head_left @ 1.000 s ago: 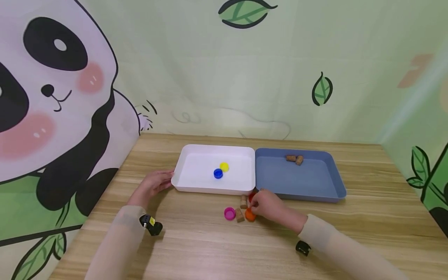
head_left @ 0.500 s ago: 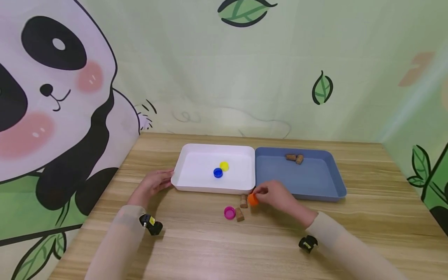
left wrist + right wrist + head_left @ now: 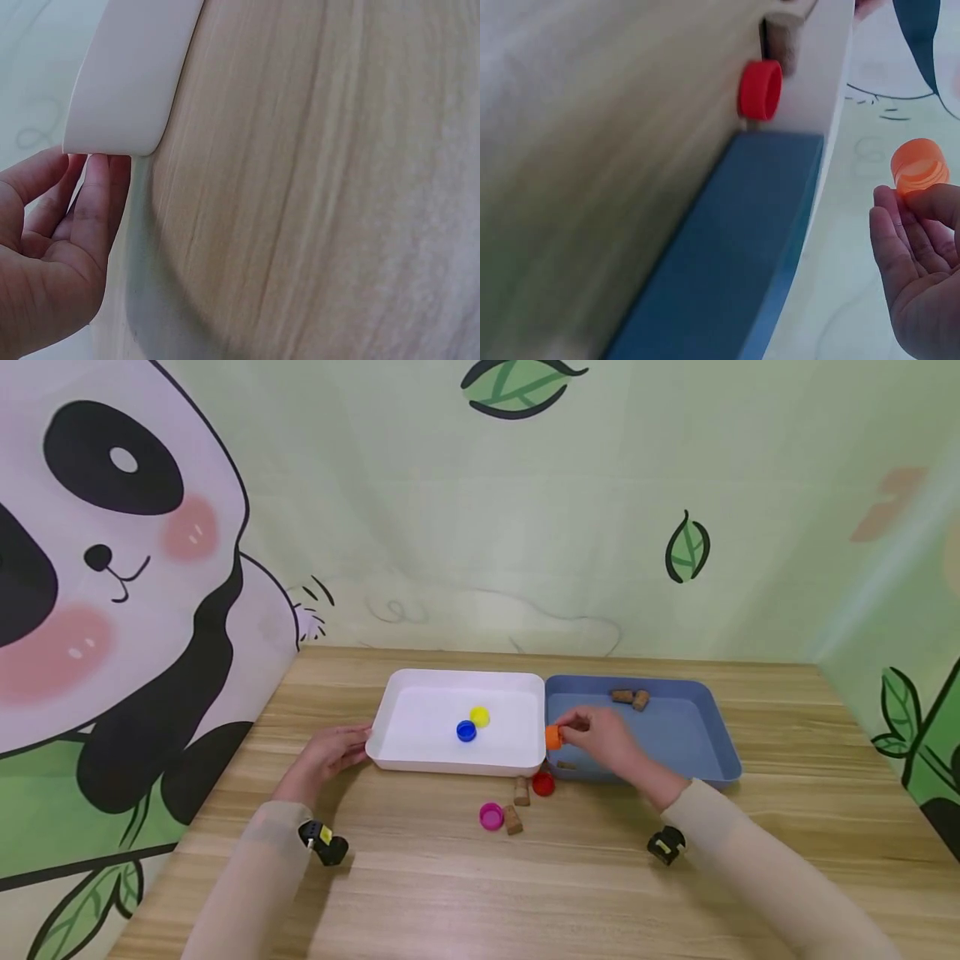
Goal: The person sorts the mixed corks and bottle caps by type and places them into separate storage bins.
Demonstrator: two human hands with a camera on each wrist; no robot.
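Note:
My right hand [image 3: 606, 740] pinches an orange bottle cap [image 3: 553, 737] between thumb and fingers, above the left end of the blue tray [image 3: 660, 752]. The right wrist view shows this orange cap [image 3: 919, 165] tilted, its hollow side partly visible. My left hand [image 3: 330, 758] rests its extended fingertips against the left end of the white tray [image 3: 420, 727]; in the left wrist view the fingertips [image 3: 97, 169] meet the tray's end wall. A blue cap [image 3: 467, 731] and a yellow cap [image 3: 480, 717] lie in the white tray.
In front of the trays lie a red cap [image 3: 543, 783], a pink cap [image 3: 491, 816] and two corks, one upper cork [image 3: 522, 791] and one lower cork [image 3: 513, 820]. The blue tray holds a pair of corks [image 3: 630, 698] at the back and another cork [image 3: 566, 766] near its front.
The orange cap has been lifted from the table and carried up and away, over the red cap to the blue tray's left end. My left hand stays at the white tray.

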